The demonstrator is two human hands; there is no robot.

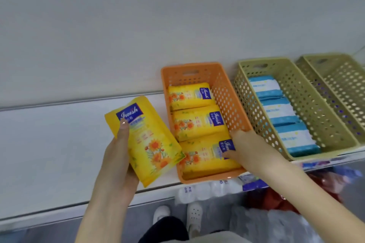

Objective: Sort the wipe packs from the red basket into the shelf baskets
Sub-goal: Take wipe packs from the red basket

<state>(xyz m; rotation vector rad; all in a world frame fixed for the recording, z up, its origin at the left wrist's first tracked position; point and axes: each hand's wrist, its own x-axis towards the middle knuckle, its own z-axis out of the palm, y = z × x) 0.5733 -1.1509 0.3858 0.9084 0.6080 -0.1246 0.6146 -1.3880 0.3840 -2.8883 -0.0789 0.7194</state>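
While my left hand [118,163] grips a yellow wipe pack [150,140] at nine o'clock of the orange basket [223,92], my right hand [245,148] presses flat-fingered on its nearest pack [203,156], so next I judge I must stack mine atop the three inside.

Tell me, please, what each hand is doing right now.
Left hand: holds a yellow wipe pack.
Right hand: touches front pack in orange basket; grip unclear.
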